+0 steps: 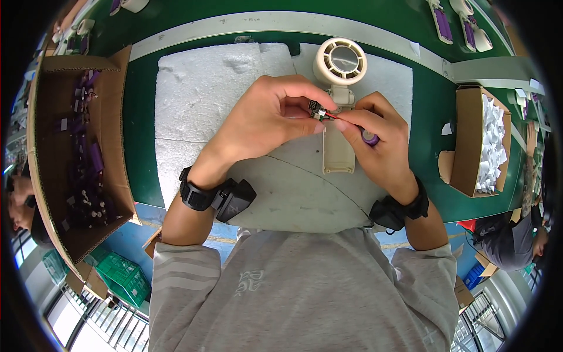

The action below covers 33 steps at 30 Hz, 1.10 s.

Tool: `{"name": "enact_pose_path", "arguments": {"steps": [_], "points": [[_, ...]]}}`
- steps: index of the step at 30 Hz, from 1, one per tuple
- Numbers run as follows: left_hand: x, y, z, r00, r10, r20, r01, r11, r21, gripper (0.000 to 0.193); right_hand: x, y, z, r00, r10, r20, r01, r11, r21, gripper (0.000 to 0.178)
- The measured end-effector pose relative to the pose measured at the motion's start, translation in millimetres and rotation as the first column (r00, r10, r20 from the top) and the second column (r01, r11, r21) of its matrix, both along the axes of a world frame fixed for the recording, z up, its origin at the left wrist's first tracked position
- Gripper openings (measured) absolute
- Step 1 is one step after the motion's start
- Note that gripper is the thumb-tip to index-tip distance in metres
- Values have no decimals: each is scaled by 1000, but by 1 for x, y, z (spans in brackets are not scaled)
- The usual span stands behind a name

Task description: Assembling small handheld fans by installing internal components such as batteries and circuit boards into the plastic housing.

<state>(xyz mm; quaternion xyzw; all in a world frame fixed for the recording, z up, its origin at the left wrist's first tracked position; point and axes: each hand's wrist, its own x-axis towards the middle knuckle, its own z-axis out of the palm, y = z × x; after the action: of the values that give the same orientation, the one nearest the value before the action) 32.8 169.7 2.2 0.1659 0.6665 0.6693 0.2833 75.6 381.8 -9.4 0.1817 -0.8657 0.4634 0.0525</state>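
Note:
A small circuit board (315,107) is pinched between the thumb and fingers of my left hand (261,117). My right hand (380,138) is closed too, its thumb and forefinger on thin red wires (331,116) that meet the board at a white connector. A purple cylindrical battery (369,138) sits inside my right hand, mostly covered by the fingers. Just beneath both hands lies a cream handheld fan (320,64), its round grille pointing away from me and its handle shell (338,154) lying hollow side up. My fingers hide the handle's upper part.
White foam sheets (199,88) lie under the work on a green table (143,141). At left stands a cardboard box (117,141) of purple batteries with wires. Another carton (469,141) holds white paper pieces at right. Purple-and-cream parts (441,23) lie beyond a metal rail (252,24).

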Motion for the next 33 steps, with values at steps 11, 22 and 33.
{"name": "enact_pose_path", "arguments": {"steps": [11, 22, 33], "points": [[2, 2, 0, 996, 93, -5, -93, 996, 16, 26, -2, -2, -3, 998, -32, -46, 29, 998, -57, 8], [4, 7, -5, 982, 176, -63, -175, 984, 25, 29, 1, -2, -2, 999, 25, -29, -25, 1000, -2, 6], [6, 9, -4, 874, 90, -478, -154, 983, -97, 43, 5, -13, 3, 990, -144, 5, 144, 987, -70, 25]]}}
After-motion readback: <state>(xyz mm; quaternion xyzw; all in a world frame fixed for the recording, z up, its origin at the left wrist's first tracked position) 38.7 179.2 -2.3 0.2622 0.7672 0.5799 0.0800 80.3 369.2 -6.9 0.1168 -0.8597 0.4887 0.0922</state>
